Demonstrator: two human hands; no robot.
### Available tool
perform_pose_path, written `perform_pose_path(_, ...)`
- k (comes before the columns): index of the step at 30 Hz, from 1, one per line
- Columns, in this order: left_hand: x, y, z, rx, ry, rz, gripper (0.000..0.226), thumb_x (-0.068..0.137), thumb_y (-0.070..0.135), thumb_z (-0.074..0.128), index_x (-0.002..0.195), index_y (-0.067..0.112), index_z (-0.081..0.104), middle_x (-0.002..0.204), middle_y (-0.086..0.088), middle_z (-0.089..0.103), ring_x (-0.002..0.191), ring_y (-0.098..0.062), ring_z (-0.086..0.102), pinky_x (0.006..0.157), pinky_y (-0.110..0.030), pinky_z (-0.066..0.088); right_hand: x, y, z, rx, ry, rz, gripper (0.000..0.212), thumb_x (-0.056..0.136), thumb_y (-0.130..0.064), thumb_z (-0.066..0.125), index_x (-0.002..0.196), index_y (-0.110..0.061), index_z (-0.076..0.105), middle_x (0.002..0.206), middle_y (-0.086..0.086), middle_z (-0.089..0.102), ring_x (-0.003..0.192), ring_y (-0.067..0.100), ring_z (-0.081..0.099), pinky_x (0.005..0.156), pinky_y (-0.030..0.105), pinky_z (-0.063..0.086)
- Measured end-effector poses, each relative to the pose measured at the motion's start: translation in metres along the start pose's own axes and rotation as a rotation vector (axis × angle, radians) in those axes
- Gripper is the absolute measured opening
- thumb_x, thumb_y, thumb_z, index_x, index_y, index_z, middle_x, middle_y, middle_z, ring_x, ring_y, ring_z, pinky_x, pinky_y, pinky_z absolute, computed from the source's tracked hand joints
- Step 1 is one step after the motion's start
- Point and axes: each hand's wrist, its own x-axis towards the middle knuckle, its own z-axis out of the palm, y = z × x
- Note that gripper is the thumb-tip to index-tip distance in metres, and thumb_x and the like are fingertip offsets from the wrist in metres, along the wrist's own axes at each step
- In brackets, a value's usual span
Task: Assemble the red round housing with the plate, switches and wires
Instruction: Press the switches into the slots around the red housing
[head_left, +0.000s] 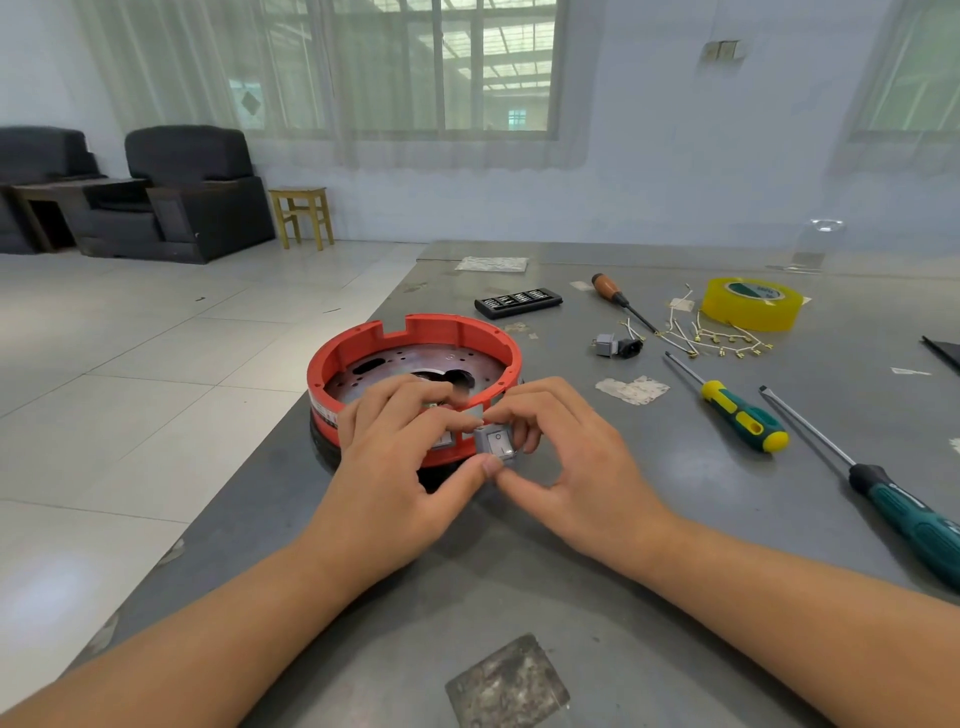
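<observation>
The grey surface (571, 597) is carrying everything, w/ the red round housing (415, 332) sitting near its left edge, metal plate (415, 364) already lying inside it. Both hands are working at the housing's near wall: left hand (395, 467) is curling its fingers over the rim & into the ring while its thumb is pressing the lower edge of a grey rocker switch (496, 444); right hand (566, 462) is pinching that same switch, fingers on its top edge, thumb meeting the left thumb below. Switch is sitting right at the wall, prob. going into a cut-out. To the right, well apart, are lying a yellow tape roll (748, 304), three screwdrivers incl. the green-yellow one (737, 415), a black bit case (518, 302), spare switches (618, 345) & a scatter of wires (711, 338). Risks, as I'm judging them: switch going in tilted & jamming, or clips snapping, if thumbs are pushing unevenly; housing sliding toward the surface's edge under the push. Hard to tell: whether the switch is seated or only held against the wall, since fingers are hiding the cut-out; another switch beside it is only partly showing under the left fingers; wire terminals too small to read.
</observation>
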Motion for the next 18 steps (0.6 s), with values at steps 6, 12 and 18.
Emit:
perform_pose_path(6, -0.001, -0.001, 0.001, -0.021, 0.032, 0.004, 0.035, 0.089, 0.054, 0.066, 0.104, 0.023, 0.073, 0.125, 0.015, 0.064, 0.130, -0.009, 0.046, 0.105, -0.046, 0.038, -0.002, 0.002, -0.004, 0.027, 0.013, 0.005, 0.031, 0.089, -0.022, 0.078, 0.116, -0.013, 0.066, 0.114, -0.002, 0.059, 0.089, 0.009, 0.060, 0.083, 0.019, 0.051)
perform_pose_path(12, 0.000, -0.004, 0.000, -0.028, 0.004, -0.003, 0.041, 0.089, 0.063, 0.062, 0.110, 0.030, 0.073, 0.128, 0.018, 0.061, 0.131, 0.000, 0.040, 0.110, -0.033, 0.029, -0.001, 0.007, -0.007, -0.046, -0.013, -0.047, 0.028, 0.088, -0.019, 0.082, 0.113, -0.013, 0.071, 0.114, -0.001, 0.062, 0.090, 0.005, 0.062, 0.083, 0.028, 0.056)
perform_pose_path(18, 0.001, -0.013, -0.005, 0.026, 0.059, -0.096, 0.040, 0.095, 0.053, 0.050, 0.123, 0.030, 0.068, 0.132, 0.022, 0.057, 0.136, -0.005, 0.042, 0.113, -0.029, 0.020, 0.002, 0.013, -0.011, -0.058, -0.022, -0.009, 0.026, 0.083, -0.012, 0.085, 0.106, -0.010, 0.074, 0.110, 0.001, 0.063, 0.085, 0.008, 0.063, 0.082, 0.025, 0.056)
